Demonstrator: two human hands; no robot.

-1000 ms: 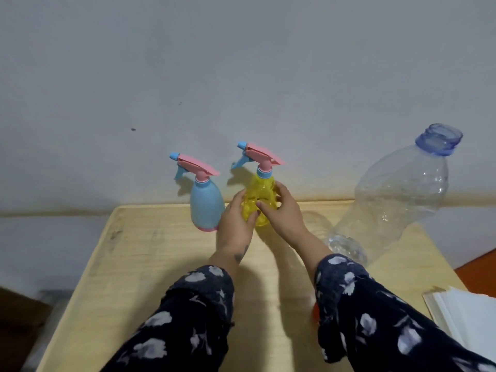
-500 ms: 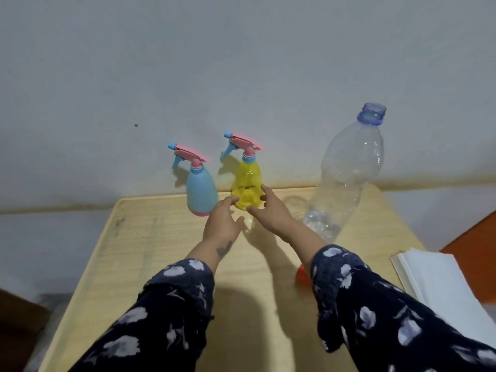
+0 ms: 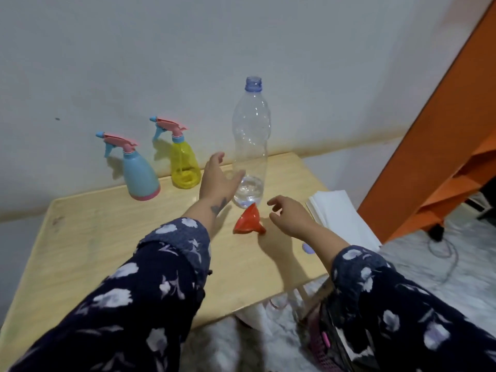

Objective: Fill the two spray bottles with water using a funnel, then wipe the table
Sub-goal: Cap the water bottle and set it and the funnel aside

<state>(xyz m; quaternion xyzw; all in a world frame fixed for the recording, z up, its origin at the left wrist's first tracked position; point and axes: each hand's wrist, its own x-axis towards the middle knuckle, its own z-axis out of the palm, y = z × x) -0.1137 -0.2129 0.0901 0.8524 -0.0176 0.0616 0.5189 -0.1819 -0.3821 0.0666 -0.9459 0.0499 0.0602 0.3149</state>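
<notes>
We reach both arms forward over the wooden bench, sleeves dark with pale flowers. Our left hand stretches far out, fingers spread and loosely open, holding nothing, its fingertips just beside the lower part of the clear water bottle; we cannot tell whether they touch it. Our right hand hovers nearer, palm down, fingers curled but apart, empty, just to the right of the red funnel, which lies on its side on the bench. The water bottle stands upright, uncapped, with a little water at its base. At the far left, by the wall, the blue spray bottle and the yellow spray bottle stand side by side. A white stack of paper lies at the right edge.
</notes>
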